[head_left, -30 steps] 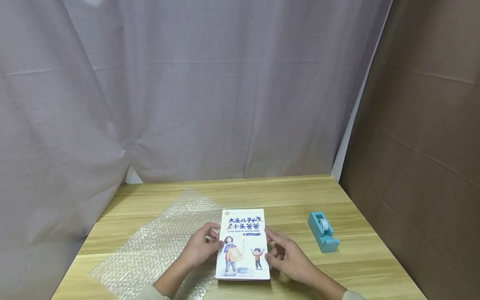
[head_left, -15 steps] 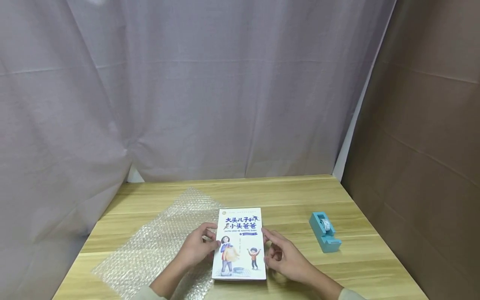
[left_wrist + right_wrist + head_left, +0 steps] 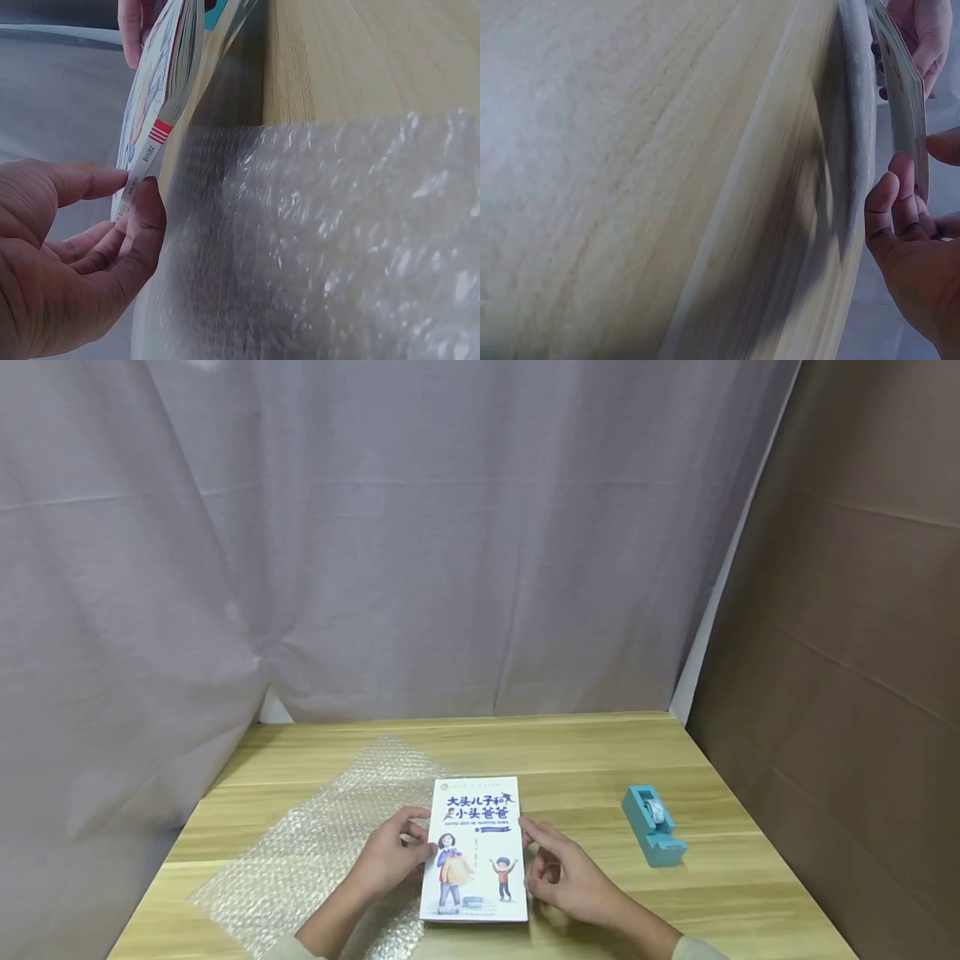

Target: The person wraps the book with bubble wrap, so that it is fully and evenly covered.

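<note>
Head view, lower centre: the left hand [image 3: 392, 858] and right hand [image 3: 576, 878] pinch opposite edges of 1 book [image 3: 475, 862], held above the table [image 3: 585, 756], bubble wrap [image 3: 300, 852] at lower left; matching pressure should keep the book level.

A makeshift curtained booth: grey drapes [image 3: 450, 568] hang behind the far edge of a wood-grain table [image 3: 570, 752], brown drapes [image 3: 840, 652] along its right.
</note>
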A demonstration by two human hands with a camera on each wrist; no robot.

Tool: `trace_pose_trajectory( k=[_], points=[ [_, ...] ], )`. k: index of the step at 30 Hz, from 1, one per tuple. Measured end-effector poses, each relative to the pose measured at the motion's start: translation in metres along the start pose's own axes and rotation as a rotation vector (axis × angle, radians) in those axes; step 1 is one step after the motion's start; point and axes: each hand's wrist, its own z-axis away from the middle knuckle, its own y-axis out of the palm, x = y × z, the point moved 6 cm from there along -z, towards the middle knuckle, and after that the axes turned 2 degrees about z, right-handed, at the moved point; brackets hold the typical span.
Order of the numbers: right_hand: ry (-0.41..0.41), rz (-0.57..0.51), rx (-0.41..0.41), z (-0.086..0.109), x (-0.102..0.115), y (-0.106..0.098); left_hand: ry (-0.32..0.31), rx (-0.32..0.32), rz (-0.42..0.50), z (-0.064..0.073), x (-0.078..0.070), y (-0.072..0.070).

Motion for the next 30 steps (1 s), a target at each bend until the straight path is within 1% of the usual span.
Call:
trace_pose_trajectory(
  k=[5,11,17,25,30],
  points=[
    [-0.005,0.008,0.008,-0.002,0.003,0.002,-0.005,-0.005,-0.021,0.0,0.002,-0.004],
    [-0.028,-0.017,0.012,-0.005,0.009,0.003,-0.028,-0.006,-0.001,0.002,0.006,-0.008],
    [-0.039,-0.029,0.007,-0.008,0.008,0.005,-0.04,-0.027,0.004,0.003,0.005,-0.013],
    [-0.047,-0.045,0.026,-0.012,0.011,0.009,-0.05,-0.053,0.009,0.005,0.006,-0.018],
    [-0.034,-0.05,0.028,-0.015,0.012,0.012,-0.052,-0.064,-0.005,0.005,0.008,-0.022]
  ],
)
